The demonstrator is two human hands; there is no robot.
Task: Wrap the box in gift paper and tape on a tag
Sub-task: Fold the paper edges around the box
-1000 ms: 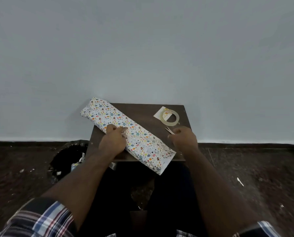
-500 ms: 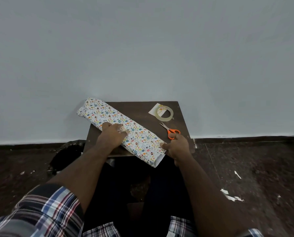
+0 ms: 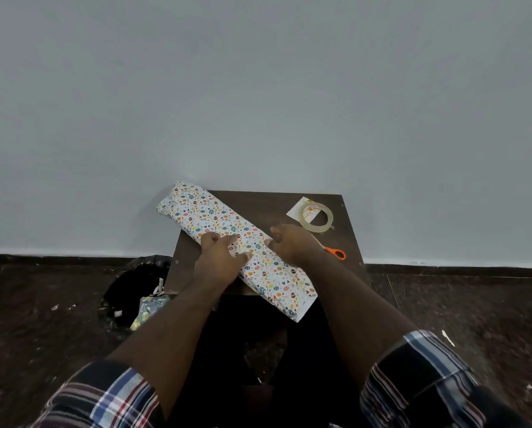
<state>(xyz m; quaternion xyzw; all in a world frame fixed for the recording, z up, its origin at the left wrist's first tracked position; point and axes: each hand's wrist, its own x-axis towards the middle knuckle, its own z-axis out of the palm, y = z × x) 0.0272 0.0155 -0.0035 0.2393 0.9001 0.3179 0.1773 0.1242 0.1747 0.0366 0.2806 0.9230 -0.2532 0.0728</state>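
Now that the right hand [image 3: 292, 244] has left the scissors [image 3: 332, 250] and joined the left hand [image 3: 219, 257], fingers relaxed and holding nothing, on the wrapped box [image 3: 215, 223] lying diagonally across the worktop [image 3: 264, 208], the tag [image 3: 298, 210] under the tape roll [image 3: 317, 217] likely comes next.

You have a small dark brown table [image 3: 267, 205] set against a plain pale grey wall [image 3: 258, 88], with a dark skirting strip [image 3: 73, 259] along the wall's foot. At the table's eight o'clock stands a black-lined waste bin [image 3: 125, 288] with crumpled paper scraps [image 3: 148, 310] inside. The dark speckled floor [image 3: 459, 304] carries small white scraps [image 3: 447, 337] toward four o'clock.
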